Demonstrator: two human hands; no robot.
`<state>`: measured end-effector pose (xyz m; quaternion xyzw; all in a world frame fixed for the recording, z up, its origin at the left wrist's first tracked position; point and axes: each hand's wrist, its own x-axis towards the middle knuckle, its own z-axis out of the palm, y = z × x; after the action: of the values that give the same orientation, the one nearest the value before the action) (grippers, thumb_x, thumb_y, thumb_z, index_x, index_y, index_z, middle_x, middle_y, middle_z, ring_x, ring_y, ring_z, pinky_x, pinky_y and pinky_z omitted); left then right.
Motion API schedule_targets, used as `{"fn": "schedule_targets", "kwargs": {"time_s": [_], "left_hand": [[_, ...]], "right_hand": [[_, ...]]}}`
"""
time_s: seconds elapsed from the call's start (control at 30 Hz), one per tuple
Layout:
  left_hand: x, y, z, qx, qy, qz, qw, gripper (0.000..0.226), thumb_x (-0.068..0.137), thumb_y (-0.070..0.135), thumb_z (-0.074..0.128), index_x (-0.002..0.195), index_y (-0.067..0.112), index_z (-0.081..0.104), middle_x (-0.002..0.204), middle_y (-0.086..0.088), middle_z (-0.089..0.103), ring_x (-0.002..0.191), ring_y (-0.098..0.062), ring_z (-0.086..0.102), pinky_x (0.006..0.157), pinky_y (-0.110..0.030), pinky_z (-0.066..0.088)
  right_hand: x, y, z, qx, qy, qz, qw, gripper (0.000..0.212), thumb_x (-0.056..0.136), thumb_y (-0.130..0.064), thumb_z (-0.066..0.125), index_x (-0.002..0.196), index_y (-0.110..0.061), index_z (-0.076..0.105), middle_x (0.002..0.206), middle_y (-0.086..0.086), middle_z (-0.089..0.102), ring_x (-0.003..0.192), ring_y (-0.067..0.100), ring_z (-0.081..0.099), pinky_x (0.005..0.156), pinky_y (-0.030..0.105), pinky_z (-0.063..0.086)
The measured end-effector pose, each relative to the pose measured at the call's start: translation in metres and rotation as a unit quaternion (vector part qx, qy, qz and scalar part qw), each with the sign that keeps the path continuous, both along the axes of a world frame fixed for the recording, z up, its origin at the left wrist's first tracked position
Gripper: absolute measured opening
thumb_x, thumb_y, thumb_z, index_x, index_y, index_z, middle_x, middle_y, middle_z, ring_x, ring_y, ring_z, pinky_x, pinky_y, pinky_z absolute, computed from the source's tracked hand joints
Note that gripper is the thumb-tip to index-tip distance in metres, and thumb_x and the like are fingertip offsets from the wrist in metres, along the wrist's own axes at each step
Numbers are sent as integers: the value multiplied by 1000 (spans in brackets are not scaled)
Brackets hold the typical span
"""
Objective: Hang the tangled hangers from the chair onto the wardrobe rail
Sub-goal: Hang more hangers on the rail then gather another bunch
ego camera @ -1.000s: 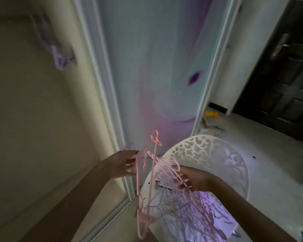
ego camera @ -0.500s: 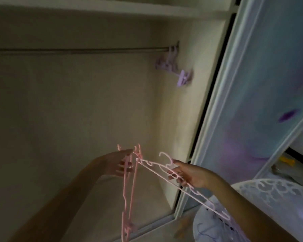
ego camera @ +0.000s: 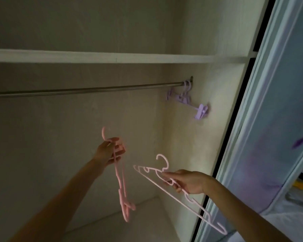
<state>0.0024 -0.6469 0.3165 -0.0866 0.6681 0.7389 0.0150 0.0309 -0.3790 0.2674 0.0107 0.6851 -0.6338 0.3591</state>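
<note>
My left hand (ego camera: 109, 151) grips a pink hanger (ego camera: 122, 187) near its hook, and the hanger dangles edge-on below the hand. A second, paler pink hanger (ego camera: 196, 201) lies flat and slanted in my right hand (ego camera: 187, 183), which pinches it just under the hook. Both hands are raised inside the wardrobe, well below the metal rail (ego camera: 87, 90). Purple clip hangers (ego camera: 186, 98) hang at the rail's right end, against the side wall.
A white shelf (ego camera: 112, 57) runs above the rail. The wardrobe's sliding door (ego camera: 276, 130) with a blue and purple pattern stands at the right. A bit of the white chair (ego camera: 290, 222) shows at the lower right.
The view has swung from the chair up into the wardrobe. Both hands have lifted the two pink hangers apart and higher toward the rail.
</note>
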Motion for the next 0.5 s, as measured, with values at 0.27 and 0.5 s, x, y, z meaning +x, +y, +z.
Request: {"fn": "schedule_targets", "kwargs": {"time_s": [0.27,0.5], "left_hand": [[-48,21,11,-27,6,-13,1000,32,95,2,42,123,9,56,91,-6,57,75,-17,60,70,-29,50],[-100,29,36,38,19,-53,998,33,95,4,45,128,6,51,109,-16,55,89,-25,63,69,-31,53]], "right_hand": [[-91,17,53,165,243,-177,939,20,97,-18,46,98,-3,59,88,14,57,38,5,45,36,15,34],[-192,9,130,267,419,-173,850,23,98,-16,40,112,-5,54,100,14,65,53,13,62,44,17,45]]}}
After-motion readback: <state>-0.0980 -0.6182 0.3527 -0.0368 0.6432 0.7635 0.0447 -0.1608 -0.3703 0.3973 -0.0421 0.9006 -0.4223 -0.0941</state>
